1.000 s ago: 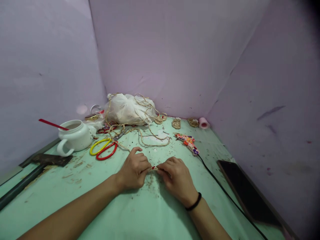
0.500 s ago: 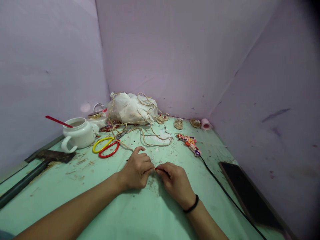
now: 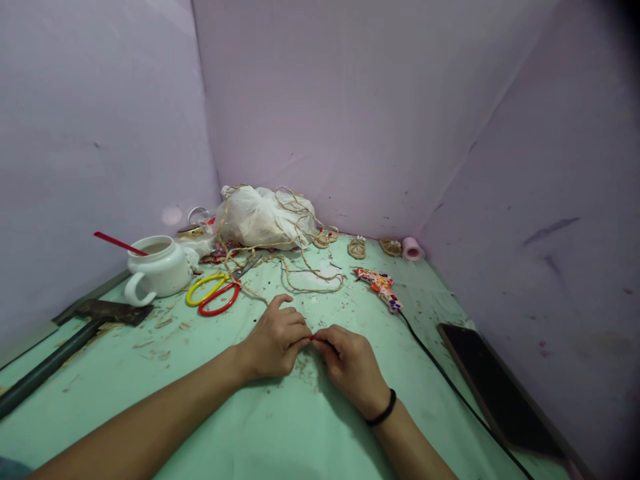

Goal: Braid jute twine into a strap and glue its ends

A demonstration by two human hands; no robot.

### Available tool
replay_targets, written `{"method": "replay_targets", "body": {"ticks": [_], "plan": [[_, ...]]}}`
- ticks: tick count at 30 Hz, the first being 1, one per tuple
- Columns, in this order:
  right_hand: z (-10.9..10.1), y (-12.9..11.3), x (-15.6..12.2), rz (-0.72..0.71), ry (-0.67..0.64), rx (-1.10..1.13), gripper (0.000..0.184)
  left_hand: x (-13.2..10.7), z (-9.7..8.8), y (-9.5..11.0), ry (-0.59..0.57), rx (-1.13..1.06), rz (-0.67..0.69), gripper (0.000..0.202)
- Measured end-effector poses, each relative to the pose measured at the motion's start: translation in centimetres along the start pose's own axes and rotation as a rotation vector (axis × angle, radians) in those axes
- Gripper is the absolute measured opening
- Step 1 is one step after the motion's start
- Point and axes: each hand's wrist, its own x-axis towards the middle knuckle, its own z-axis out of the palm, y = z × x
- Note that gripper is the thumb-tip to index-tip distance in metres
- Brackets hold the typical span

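My left hand is closed in a pinch, its index finger and thumb reaching right. A strand of jute twine runs from the back of the table to this hand and disappears under it. Opposite, my right hand is also pinched closed, with a black band on the wrist. Between the two sets of fingertips shows a tiny red piece, perhaps a bead, held by the right fingers. Past the left hand lie scissors with one yellow and one red handle loop.
At left are a white mug with a red stick and a hammer-like tool. A white plastic bag, small woven sandals and a pink roll stand behind. A patterned glue gun, its cord and a phone lie right.
The fingertips of both hands have come slightly closer together around the tiny red piece. Otherwise the hands stay in nearly the same place.
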Motion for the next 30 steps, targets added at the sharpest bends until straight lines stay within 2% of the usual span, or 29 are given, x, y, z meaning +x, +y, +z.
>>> {"method": "replay_targets", "body": {"ticks": [4, 8, 10, 12, 13, 14, 15, 16, 19, 20, 22, 30], "plan": [[0.1, 0.4, 0.1, 0.046, 0.018, 0.045, 0.016, 0.1, -0.1, -0.2, 0.04, 0.033, 0.016, 0.016], [-0.4, 0.6, 0.2, 0.163, 0.078, 0.126, 0.025, 0.2, -0.1, -0.4, 0.103, 0.073, 0.031, 0.016], [-1.0, 0.4, 0.2, 0.15, 0.241, 0.102, 0.023, 0.2, -0.2, -0.4, 0.16, 0.092, 0.003, 0.016], [-1.6, 0.0, 0.1, 0.113, 0.527, 0.051, 0.017, 0.3, -0.4, -0.4, 0.251, 0.124, -0.071, 0.015], [-1.9, -0.3, 0.1, 0.13, 0.665, 0.057, 0.014, 0.3, -0.5, -0.4, 0.304, 0.142, -0.121, 0.016], [-2.0, -0.6, 0.0, 0.178, 0.748, 0.101, 0.013, 0.4, -0.6, -0.4, 0.353, 0.16, -0.17, 0.016], [-2.0, -0.9, 0.0, 0.255, 0.749, 0.187, 0.015, 0.4, -0.7, -0.4, 0.393, 0.176, -0.209, 0.017], [-1.9, -1.1, 0.1, 0.35, 0.673, 0.314, 0.019, 0.4, -0.8, -0.3, 0.421, 0.187, -0.237, 0.017], [-0.6, -1.9, 0.4, 0.628, 0.263, 0.81, 0.03, 0.5, -0.8, 0.3, 0.453, 0.195, -0.255, 0.018], [-0.1, -2.2, 0.5, 0.694, 0.188, 0.941, 0.032, 0.5, -0.7, 0.5, 0.447, 0.192, -0.244, 0.017], [0.7, -2.6, 0.8, 0.757, 0.158, 1.078, 0.037, 0.5, -0.4, 1.1, 0.425, 0.188, -0.211, 0.016], [2.1, -2.8, 0.9, 0.792, 0.211, 1.22, 0.041, 0.4, 0.3, 2.5, 0.377, 0.193, -0.138, 0.018]]}}
